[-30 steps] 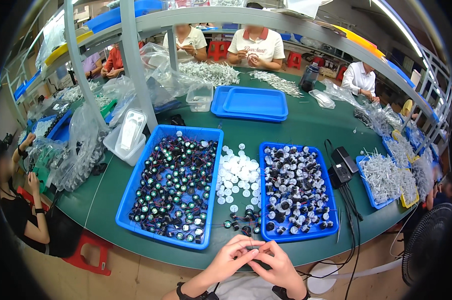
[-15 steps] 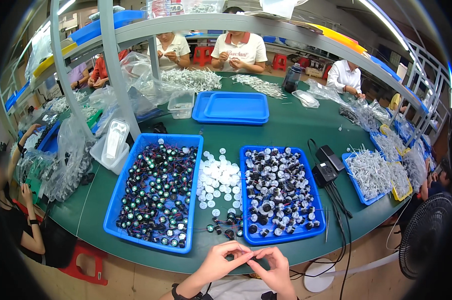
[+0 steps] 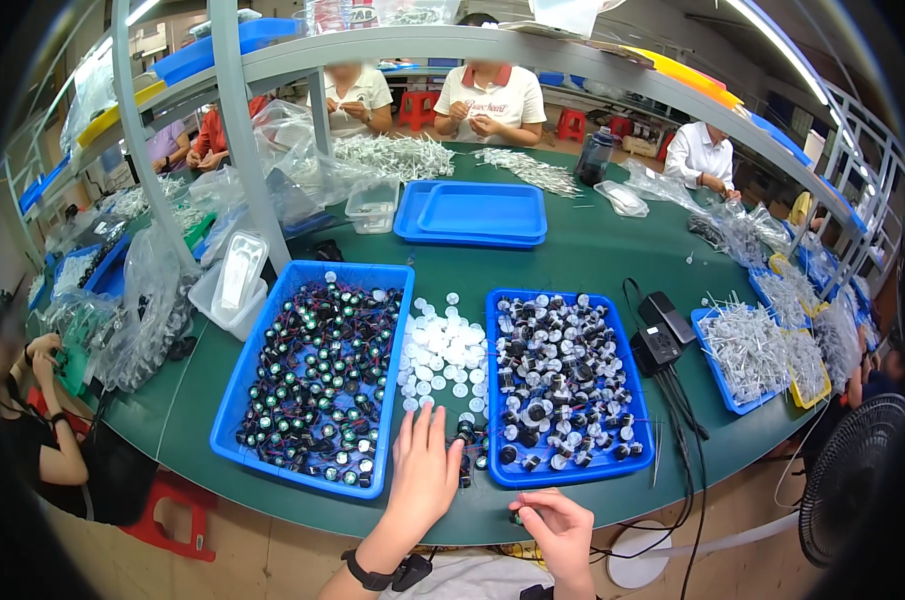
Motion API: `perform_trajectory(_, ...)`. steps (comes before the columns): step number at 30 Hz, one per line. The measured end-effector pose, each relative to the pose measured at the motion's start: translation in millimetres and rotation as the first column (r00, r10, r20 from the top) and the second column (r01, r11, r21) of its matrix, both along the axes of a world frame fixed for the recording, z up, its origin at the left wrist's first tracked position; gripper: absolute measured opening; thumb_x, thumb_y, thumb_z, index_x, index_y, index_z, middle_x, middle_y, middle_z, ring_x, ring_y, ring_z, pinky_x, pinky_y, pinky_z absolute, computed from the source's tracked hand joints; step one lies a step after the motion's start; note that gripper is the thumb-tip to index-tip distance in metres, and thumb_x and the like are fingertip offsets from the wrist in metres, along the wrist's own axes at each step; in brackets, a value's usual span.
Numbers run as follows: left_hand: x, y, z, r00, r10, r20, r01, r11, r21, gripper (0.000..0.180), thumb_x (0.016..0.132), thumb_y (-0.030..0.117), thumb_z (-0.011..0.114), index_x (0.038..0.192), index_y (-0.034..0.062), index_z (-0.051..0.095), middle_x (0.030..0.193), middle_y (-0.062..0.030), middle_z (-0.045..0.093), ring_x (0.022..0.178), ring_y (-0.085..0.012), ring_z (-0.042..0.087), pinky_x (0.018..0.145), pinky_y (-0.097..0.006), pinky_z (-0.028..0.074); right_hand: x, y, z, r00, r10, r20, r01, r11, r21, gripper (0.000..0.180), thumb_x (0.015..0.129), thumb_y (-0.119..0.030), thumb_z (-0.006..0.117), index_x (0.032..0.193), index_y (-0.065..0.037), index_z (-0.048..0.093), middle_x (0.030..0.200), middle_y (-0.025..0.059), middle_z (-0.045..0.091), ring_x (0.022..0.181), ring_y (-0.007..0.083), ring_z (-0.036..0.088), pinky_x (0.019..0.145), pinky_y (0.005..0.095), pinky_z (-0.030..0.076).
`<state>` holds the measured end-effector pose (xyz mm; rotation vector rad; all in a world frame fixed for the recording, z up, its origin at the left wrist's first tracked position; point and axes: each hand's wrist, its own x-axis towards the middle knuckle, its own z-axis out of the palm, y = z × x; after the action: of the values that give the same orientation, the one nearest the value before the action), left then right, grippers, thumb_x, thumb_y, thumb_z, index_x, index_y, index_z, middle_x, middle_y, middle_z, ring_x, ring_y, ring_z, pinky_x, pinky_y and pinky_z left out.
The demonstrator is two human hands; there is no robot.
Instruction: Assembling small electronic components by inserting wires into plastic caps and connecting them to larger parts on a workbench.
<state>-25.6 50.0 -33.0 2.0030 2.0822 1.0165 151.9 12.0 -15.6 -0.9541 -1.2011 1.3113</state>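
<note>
My left hand (image 3: 423, 472) reaches forward with its fingers stretched out, its fingertips at the near edge of a pile of round white discs (image 3: 447, 345). It holds nothing that I can see. Nearer to me, by the table's front edge, my right hand (image 3: 557, 528) pinches a small dark part with wires (image 3: 516, 517), mostly covered by the fingers. On the left, a blue tray (image 3: 234, 405) is full of small black round parts with green faces and thin wires. A second blue tray (image 3: 644, 425) on the right holds black parts with white discs on them.
A few black wired parts (image 3: 466, 430) lie between the trays. Black power adapters (image 3: 662, 335) with cables are right of them. Stacked blue trays (image 3: 472, 212) stand farther back. Grey shelf posts (image 3: 242, 130) rise at left. Other people work around the table; a black fan (image 3: 857, 475) is at right.
My hands were together at the table's front edge and have parted. The left has moved forward to the discs with its fingers spread; the right stays back, pinching the small part.
</note>
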Motion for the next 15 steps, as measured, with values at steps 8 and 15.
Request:
perform_trajectory(8, -0.5, 1.0, -0.4, 0.999, -0.034, 0.016, 0.034, 0.999, -0.016, 0.024, 0.08, 0.008, 0.052, 0.101, -0.0022, 0.053, 0.113, -0.0181, 0.044, 0.107, -0.0345, 0.041, 0.09, -0.044, 0.032, -2.9, -0.2, 0.1, 0.995, 0.094, -0.035, -0.094, 0.996, 0.002, 0.016, 0.076, 0.01, 0.056, 0.092, 0.008, 0.059, 0.092, 0.0141, 0.057, 0.083, 0.0203, 0.059, 0.074, 0.028, 0.047)
perform_trajectory(15, -3.3, 3.5, -2.5, 0.969, -0.03, 0.245, -0.006, 0.989, 0.146, 0.012, 0.075, 0.0, 0.057, 0.087, -0.0019, 0.06, 0.107, -0.0168, 0.047, 0.089, -0.0268, 0.055, 0.075, -0.035, 0.046, 3.8, 9.8, 0.3, 0.993, 0.12, 0.015, -0.12, 0.992, -0.03, 0.013, 0.083, 0.005, 0.05, 0.093, 0.007, 0.058, 0.091, 0.0115, 0.056, 0.08, 0.0157, 0.055, 0.073, 0.0261, 0.044)
